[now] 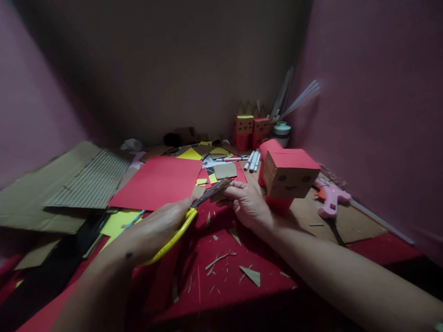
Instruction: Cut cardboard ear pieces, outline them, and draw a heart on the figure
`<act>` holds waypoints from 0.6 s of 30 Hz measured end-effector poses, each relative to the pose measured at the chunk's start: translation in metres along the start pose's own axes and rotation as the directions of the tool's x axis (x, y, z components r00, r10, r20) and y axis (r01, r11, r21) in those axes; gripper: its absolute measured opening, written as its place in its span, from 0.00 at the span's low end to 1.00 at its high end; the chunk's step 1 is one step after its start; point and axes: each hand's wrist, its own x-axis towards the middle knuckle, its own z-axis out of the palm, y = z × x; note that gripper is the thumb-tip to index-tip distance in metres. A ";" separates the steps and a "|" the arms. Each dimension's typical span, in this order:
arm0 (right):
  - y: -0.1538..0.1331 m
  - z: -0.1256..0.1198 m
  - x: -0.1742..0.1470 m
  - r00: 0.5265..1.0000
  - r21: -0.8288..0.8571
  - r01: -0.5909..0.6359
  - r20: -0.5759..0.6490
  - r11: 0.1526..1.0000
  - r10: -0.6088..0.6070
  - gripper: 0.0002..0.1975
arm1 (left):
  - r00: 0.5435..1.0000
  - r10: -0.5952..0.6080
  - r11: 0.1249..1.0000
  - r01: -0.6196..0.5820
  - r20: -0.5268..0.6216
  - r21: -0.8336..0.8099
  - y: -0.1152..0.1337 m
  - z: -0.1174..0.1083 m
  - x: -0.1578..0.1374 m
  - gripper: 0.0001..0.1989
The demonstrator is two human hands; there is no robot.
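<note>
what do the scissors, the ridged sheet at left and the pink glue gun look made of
Scissors: handles probably plastic, smooth and evenly yellow; blades likely metal, thin and grey. Ridged sheet: apparently corrugated cardboard, matte brown, its parallel flutes exposed. Glue gun: body likely moulded plastic, smooth, rounded and evenly pink.

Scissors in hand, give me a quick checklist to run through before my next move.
1. Scissors held: ok, in the left grip.
2. Held card secured: ok, in the right grip.
3. Scissors biting the held card: cannot tell; they overlap it in view.
4. Glue gun apart from both grips: ok, it lies off to the right.
5. Glue gun off: seems not ok; its red light glows.
6. Red surface free of scraps: not ok, several lie on it.
</note>
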 end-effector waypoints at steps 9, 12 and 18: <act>-0.006 0.006 -0.002 1.000 0.052 0.019 -0.019 0.998 -0.018 0.09 | 0.996 -0.069 0.994 0.074 0.055 -0.083 0.003 0.003 0.003 0.21; -0.007 0.006 -0.003 1.000 0.049 0.018 -0.022 0.999 -0.017 0.08 | 0.998 -0.052 0.993 0.054 0.028 -0.109 0.009 0.006 0.003 0.18; -0.007 0.005 -0.003 0.999 0.031 0.009 -0.039 0.999 -0.007 0.09 | 0.999 0.020 0.993 -0.024 -0.036 -0.117 0.012 0.006 0.002 0.10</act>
